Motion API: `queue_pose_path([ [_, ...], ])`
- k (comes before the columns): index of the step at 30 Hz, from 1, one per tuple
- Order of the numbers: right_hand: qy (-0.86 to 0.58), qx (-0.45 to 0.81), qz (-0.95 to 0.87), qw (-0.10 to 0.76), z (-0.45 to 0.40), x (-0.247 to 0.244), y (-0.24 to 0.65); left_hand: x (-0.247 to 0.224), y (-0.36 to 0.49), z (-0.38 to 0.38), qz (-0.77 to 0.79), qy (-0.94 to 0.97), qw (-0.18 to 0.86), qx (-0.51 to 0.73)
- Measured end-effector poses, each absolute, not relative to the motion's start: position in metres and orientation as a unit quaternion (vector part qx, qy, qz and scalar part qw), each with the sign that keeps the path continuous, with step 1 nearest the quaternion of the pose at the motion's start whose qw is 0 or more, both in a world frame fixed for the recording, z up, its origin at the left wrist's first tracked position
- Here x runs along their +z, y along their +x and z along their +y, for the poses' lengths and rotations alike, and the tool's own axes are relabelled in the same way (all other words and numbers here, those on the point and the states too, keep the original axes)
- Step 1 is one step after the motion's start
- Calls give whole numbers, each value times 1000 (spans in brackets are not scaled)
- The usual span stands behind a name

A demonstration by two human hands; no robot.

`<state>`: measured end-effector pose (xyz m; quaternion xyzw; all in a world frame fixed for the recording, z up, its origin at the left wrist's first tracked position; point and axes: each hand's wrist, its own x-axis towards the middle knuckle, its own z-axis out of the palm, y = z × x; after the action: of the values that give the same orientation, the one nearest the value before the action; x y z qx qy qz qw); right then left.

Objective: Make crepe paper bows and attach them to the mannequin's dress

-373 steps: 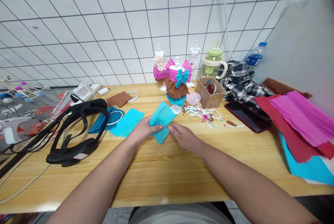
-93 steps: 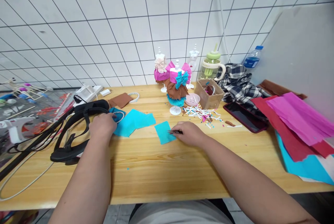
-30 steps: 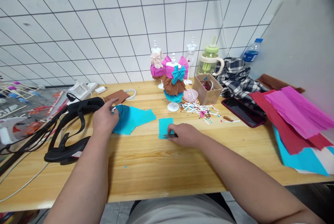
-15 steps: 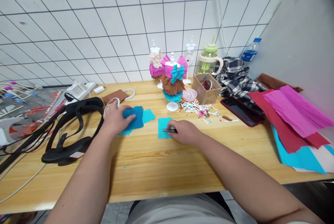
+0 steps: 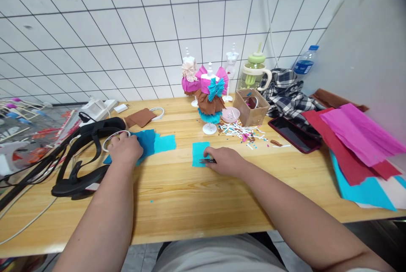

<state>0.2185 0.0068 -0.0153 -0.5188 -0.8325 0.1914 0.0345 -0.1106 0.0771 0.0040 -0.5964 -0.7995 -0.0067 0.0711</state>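
My left hand [image 5: 125, 150], its fingers curled, grips a white ring-shaped roll of tape [image 5: 109, 140]. It rests against a dark blue piece of crepe paper [image 5: 147, 141], with a lighter blue piece [image 5: 166, 142] sticking out to the right. My right hand [image 5: 227, 160] is closed around small dark scissors [image 5: 208, 160], the handles mostly hidden in the palm. Their blades lie over a blue paper square [image 5: 199, 152] flat on the table. Behind it stands a mini dress form [image 5: 209, 111] in pink, brown and blue paper with a blue bow.
Paper scraps [image 5: 242, 131], a pink dish [image 5: 231, 114] and a cardboard box [image 5: 252, 108] sit behind my right hand. A phone [image 5: 293, 134] and coloured paper sheets [image 5: 358, 136] are to the right. A black headset strap [image 5: 80, 166] lies left. Brown paper [image 5: 140, 117] lies further back.
My left hand has moved left and slightly nearer me, and the tape roll and blue paper pieces have shifted left with it. The right hand with the scissors has barely moved.
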Motion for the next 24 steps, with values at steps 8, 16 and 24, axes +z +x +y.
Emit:
queue_pose_path([
  [8, -517, 200, -832, 37, 7, -15, 219, 3, -77, 75, -650, -757, 61, -28],
  [16, -504, 194, -841, 42, 7, -17, 218, -15, -55, 73, -518, -854, -37, -22],
  [24, -555, 203, -800, 104, 7, -12, 215, -4, -58, 75, -530, -813, -62, -234],
])
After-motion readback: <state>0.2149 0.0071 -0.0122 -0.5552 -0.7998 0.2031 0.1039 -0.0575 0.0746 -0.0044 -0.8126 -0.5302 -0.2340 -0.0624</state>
